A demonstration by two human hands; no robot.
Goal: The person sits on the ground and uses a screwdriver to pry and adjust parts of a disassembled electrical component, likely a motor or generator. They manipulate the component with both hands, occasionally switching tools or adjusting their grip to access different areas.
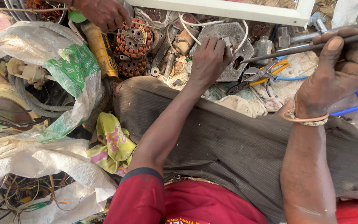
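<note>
Head view, looking down over the person's lap, brown cloth [228, 141] stretched across the knees, junk spread on the ground beyond.

Left hand [209, 60], upper centre of frame: fingers curled shut, pinching a small metal piece at the top edge of a flat grey stone-like block [228, 35]. Hand rests on the block, likely to steady the piece against a hard surface. What the piece is, too small to tell.

Right hand [340, 70], upper right: fingers closed round a long thin metal rod [295, 49], thumb laid along it on top. Rod slants down-left, tip at a dark hole near the block's right edge [238, 62]; thumb on top looks like it's there to aim the tip. One bangle on that wrist [305, 118].

A third hand [102, 14], upper left, belongs to someone else; it rests on a round copper-wound motor stator [134, 39]. A second similar wound disc [131, 65] sits just below it, partly covered. So two stators.

Other counts: one yellow power tool body [101, 49] lying just left of the stators; one pair of yellow-handled pliers [266, 72] right of the block, under the rod; one hammer-like tool [284, 38] at upper right; one yellow-pink patterned rag [110, 143] left of the lap; white sacks [42, 161] at left, at least two, holding hoses and wire tangles. White frame bar [228, 10] along the top.
</note>
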